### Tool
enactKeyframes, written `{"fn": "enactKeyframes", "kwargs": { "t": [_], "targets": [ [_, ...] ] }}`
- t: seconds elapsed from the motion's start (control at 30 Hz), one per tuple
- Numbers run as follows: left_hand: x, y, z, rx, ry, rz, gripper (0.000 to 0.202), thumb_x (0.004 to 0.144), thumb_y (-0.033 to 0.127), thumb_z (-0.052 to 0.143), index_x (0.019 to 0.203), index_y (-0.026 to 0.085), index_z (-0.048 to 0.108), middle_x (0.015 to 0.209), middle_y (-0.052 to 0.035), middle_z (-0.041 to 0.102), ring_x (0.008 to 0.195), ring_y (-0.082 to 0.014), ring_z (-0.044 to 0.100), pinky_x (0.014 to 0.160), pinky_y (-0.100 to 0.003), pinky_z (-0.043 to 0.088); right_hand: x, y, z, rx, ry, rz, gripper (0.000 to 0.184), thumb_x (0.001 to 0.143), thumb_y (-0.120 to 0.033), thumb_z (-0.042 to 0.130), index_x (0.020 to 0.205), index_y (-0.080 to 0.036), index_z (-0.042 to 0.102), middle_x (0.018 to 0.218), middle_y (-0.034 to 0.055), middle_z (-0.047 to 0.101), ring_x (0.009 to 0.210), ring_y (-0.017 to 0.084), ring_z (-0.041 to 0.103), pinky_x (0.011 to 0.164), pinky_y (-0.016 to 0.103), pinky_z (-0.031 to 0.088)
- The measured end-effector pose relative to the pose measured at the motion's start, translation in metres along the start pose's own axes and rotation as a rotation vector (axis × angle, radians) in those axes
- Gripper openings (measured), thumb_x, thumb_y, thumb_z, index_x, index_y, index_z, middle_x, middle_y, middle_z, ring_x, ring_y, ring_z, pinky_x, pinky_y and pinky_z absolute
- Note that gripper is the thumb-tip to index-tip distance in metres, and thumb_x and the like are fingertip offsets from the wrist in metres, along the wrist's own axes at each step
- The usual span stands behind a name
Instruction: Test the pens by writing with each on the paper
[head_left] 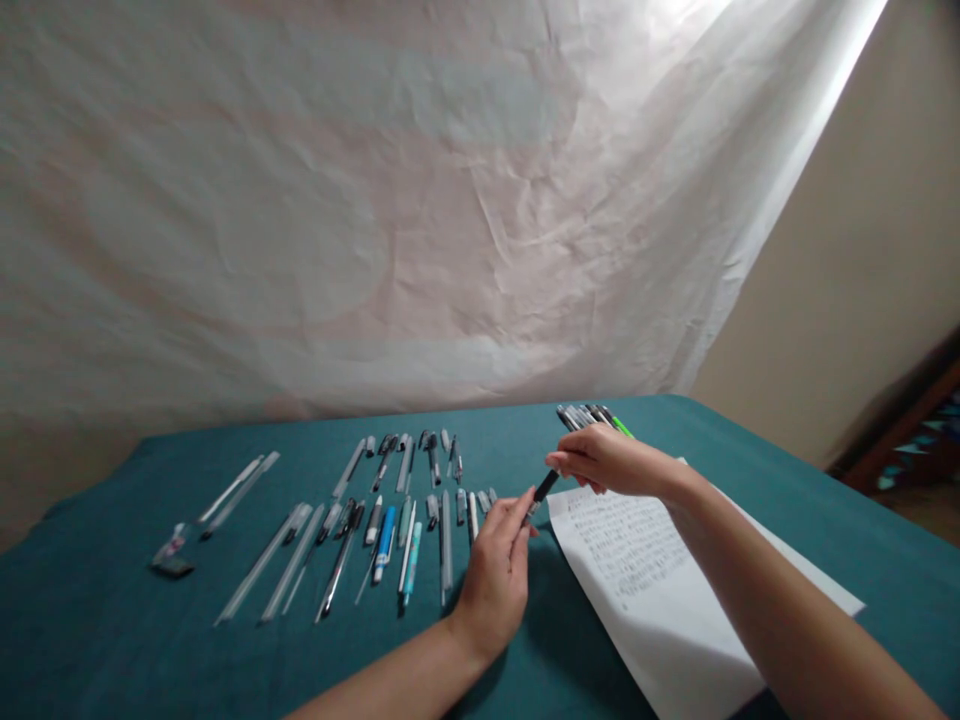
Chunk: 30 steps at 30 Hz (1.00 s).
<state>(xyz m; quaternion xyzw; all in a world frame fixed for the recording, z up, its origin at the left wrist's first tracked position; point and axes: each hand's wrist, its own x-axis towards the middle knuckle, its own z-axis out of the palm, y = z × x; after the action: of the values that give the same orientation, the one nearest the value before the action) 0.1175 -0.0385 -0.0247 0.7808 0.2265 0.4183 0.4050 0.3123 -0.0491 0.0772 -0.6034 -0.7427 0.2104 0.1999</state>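
Observation:
A black pen (pixel 547 486) is held at a slant between my two hands above the table. My left hand (pixel 496 568) pinches its lower end, where a clear part shows at the fingertips. At its upper end, the fingers of my right hand (pixel 596 458) are closed round it. Below my right forearm lies a white sheet (pixel 622 550) covered with handwriting. To the left of my left hand are pen parts in rows: clear barrels (pixel 446 540), caps (pixel 461 505), a blue pen (pixel 385 543) and a light-blue patterned pen (pixel 412 563).
A bunch of pens (pixel 577 415), one bright green, lies behind my right hand. At the far left are a crumpled clear-and-black item (pixel 174 555) and two thin barrels (pixel 240 492). A teal cloth (pixel 97 620) covers the table; a pale sheet (pixel 420 200) hangs behind it.

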Motion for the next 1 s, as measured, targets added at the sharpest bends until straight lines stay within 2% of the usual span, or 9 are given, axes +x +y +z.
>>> {"fn": "enactKeyframes", "kwargs": {
  "t": [0.1,0.2,0.27,0.37,0.57,0.73,0.87,0.93,1.0],
  "targets": [
    [0.002,0.000,0.000,-0.016,0.023,-0.009,0.040,0.088,0.012,0.035,0.126,0.021,0.043,0.107,-0.0074,0.051,0.090,-0.0153,0.052,0.082,-0.029,0.043,0.003,0.001,0.002,0.046,0.039,0.003,0.047,0.085,-0.049,0.036,0.064,-0.012,0.057,0.055,0.0019,0.056,0.045,0.008,0.050,0.043,0.019,0.038],
    [0.003,-0.001,0.000,-0.019,0.035,-0.019,0.040,0.088,0.012,0.035,0.126,0.021,0.043,0.107,-0.0073,0.052,0.091,-0.0155,0.052,0.082,-0.029,0.043,0.000,0.001,-0.003,0.141,0.006,-0.064,0.036,0.082,-0.045,0.047,0.091,-0.013,0.060,0.074,0.0048,0.062,0.061,0.011,0.057,0.054,0.021,0.044],
    [0.003,-0.002,0.000,-0.014,0.037,-0.016,0.040,0.088,0.012,0.036,0.126,0.021,0.044,0.106,-0.0072,0.052,0.091,-0.0156,0.052,0.082,-0.029,0.043,-0.002,0.001,-0.007,0.166,-0.031,-0.120,0.033,0.079,-0.038,0.053,0.101,-0.014,0.057,0.082,0.0051,0.063,0.070,0.012,0.058,0.061,0.022,0.046],
    [0.002,-0.002,0.001,-0.015,0.022,0.002,0.041,0.087,0.012,0.036,0.126,0.021,0.044,0.106,-0.0074,0.052,0.090,-0.0154,0.052,0.081,-0.029,0.043,-0.005,0.001,-0.011,0.158,-0.083,-0.138,0.024,0.081,-0.033,0.051,0.093,-0.014,0.060,0.079,0.0045,0.063,0.070,0.012,0.058,0.062,0.022,0.045],
    [0.000,-0.003,0.000,-0.011,-0.002,0.014,0.042,0.087,0.011,0.035,0.128,0.020,0.042,0.106,-0.0078,0.052,0.088,-0.0148,0.053,0.080,-0.028,0.044,-0.006,-0.001,-0.013,0.030,-0.103,-0.153,0.023,0.083,-0.033,0.048,0.089,-0.015,0.060,0.071,0.0019,0.061,0.063,0.010,0.054,0.056,0.019,0.040],
    [0.002,-0.005,0.000,0.004,-0.002,0.030,0.043,0.087,0.010,0.034,0.128,0.021,0.042,0.101,-0.0070,0.052,0.087,-0.0146,0.052,0.082,-0.029,0.042,-0.003,-0.006,-0.008,-0.104,-0.069,-0.157,0.034,0.086,-0.039,0.040,0.068,-0.014,0.054,0.056,-0.0025,0.048,0.050,0.007,0.039,0.047,0.019,0.030],
    [0.003,-0.004,0.000,0.007,0.012,0.017,0.042,0.088,0.011,0.034,0.127,0.021,0.044,0.098,-0.0064,0.052,0.087,-0.0150,0.052,0.082,-0.030,0.042,-0.001,-0.005,-0.002,-0.127,-0.022,-0.082,0.044,0.086,-0.045,0.037,0.058,-0.014,0.051,0.048,-0.0050,0.035,0.046,0.006,0.029,0.043,0.020,0.022],
    [0.003,-0.002,0.000,-0.001,0.020,0.005,0.041,0.088,0.012,0.035,0.126,0.022,0.045,0.099,-0.0065,0.053,0.087,-0.0151,0.053,0.082,-0.030,0.042,-0.001,-0.003,-0.003,-0.067,-0.026,-0.042,0.046,0.085,-0.048,0.038,0.060,-0.013,0.053,0.048,-0.0043,0.038,0.045,0.006,0.031,0.042,0.020,0.023],
    [0.003,-0.001,0.000,-0.011,0.022,-0.004,0.040,0.088,0.013,0.036,0.126,0.022,0.045,0.101,-0.0066,0.054,0.088,-0.0153,0.053,0.082,-0.030,0.042,-0.003,0.000,-0.006,0.027,-0.033,-0.050,0.041,0.080,-0.049,0.047,0.071,-0.012,0.059,0.054,-0.0020,0.048,0.048,0.007,0.039,0.044,0.019,0.028]
  ]
}}
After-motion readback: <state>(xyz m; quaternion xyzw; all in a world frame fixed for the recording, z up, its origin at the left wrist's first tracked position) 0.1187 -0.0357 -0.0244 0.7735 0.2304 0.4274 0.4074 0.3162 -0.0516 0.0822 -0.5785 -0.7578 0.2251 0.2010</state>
